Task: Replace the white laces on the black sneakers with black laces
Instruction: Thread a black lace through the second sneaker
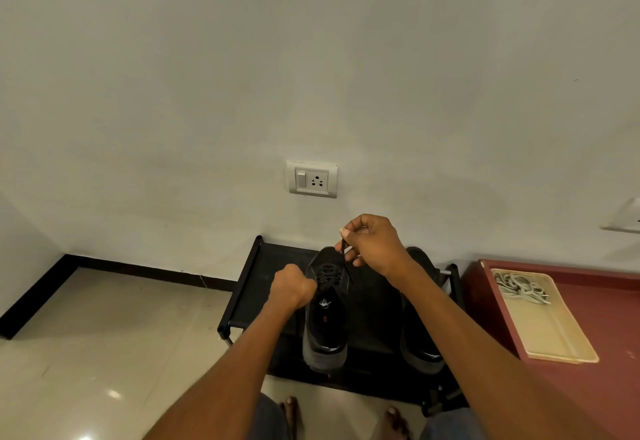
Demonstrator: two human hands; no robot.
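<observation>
The right hand [375,244] is pinching a thin black lace [343,252] above the black lace-up sneaker [325,311], which is sitting mid-rack on the low black shoe rack [242,287]. The left hand [291,287] is curling tight at the eyelets, its hold hidden. The right forearm is partly hiding the second black sneaker [420,342]. White laces [519,289] are lying in a beige tray [554,335] on the maroon desk [616,318].

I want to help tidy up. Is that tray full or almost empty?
Mostly empty. The tray on the red table holds only a small heap of white laces at its far end; the rest is bare.
</observation>
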